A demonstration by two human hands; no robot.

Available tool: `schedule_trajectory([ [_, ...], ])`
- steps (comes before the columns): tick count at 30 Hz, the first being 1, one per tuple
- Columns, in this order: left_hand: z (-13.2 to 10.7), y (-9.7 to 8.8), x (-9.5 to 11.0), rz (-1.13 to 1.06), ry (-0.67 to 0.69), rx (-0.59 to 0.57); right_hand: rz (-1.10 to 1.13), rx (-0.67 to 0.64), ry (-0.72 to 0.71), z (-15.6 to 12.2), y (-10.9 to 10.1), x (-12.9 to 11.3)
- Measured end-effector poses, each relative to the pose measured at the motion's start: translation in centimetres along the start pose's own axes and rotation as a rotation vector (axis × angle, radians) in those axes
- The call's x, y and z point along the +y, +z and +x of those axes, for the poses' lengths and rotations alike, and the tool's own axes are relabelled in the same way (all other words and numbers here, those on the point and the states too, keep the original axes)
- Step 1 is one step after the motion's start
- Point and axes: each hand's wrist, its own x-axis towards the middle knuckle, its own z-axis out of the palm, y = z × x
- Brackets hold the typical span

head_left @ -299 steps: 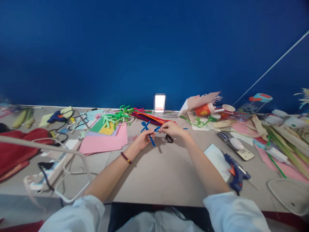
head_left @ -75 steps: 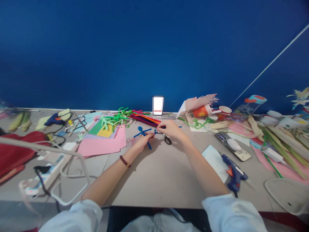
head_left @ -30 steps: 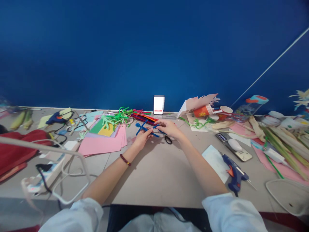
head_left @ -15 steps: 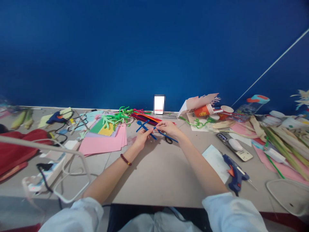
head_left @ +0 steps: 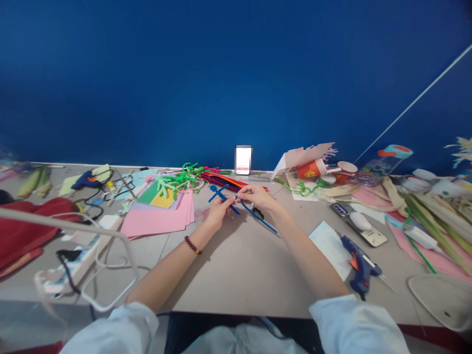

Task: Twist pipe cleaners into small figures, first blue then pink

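Pinched in my left hand (head_left: pixel 220 210) is a small blue pipe-cleaner figure (head_left: pixel 218 191), its crossed arms and round top sticking out up and left of the fingers. My right hand (head_left: pixel 256 196) grips the near end of a blue pipe cleaner (head_left: pixel 261 220), whose long free end slants down to the right under the wrist. The fingertips of both hands almost meet; whether the pipe cleaner joins the figure there is hidden. Behind the hands lies a bundle of coloured pipe cleaners (head_left: pixel 223 180). Black scissor handles (head_left: pixel 258 213) show beneath the right hand.
Pink paper sheets (head_left: pixel 158 219) and green pipe-cleaner pieces (head_left: pixel 173 183) lie left. A lit phone (head_left: pixel 243 160) leans at the wall beside a ruler (head_left: pixel 258 178). To the right are a glue gun (head_left: pixel 359 265), another phone (head_left: pixel 342 211) and paper cups (head_left: pixel 311 168). A power strip (head_left: pixel 79 258) sits left.
The free end of the blue pipe cleaner has swung downward and now shows more of its length below my right hand. Both hands stay nearly in place.
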Motion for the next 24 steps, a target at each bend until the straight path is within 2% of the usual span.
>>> schedule_trajectory([
  [6,-0.2,0.4,0.5,-0.112,-0.077,-0.056,-0.057,-0.029,-0.014,0.0,0.1,0.0],
  [11,0.2,0.1,0.7,-0.323,-0.204,-0.009,0.033,-0.099,0.013,-0.6,0.2,-0.6],
  [14,0.6,-0.1,0.5,-0.367,-0.266,-0.017,0.045,-0.121,0.049,-0.7,0.4,-0.8],
  [19,0.6,-0.1,0.2,-0.348,-0.254,0.009,-0.067,-0.123,0.053,-0.3,0.4,0.0],
  [24,0.4,0.0,0.3,-0.278,-0.191,0.034,-0.227,-0.082,-0.095,0.5,-0.4,1.2],
])
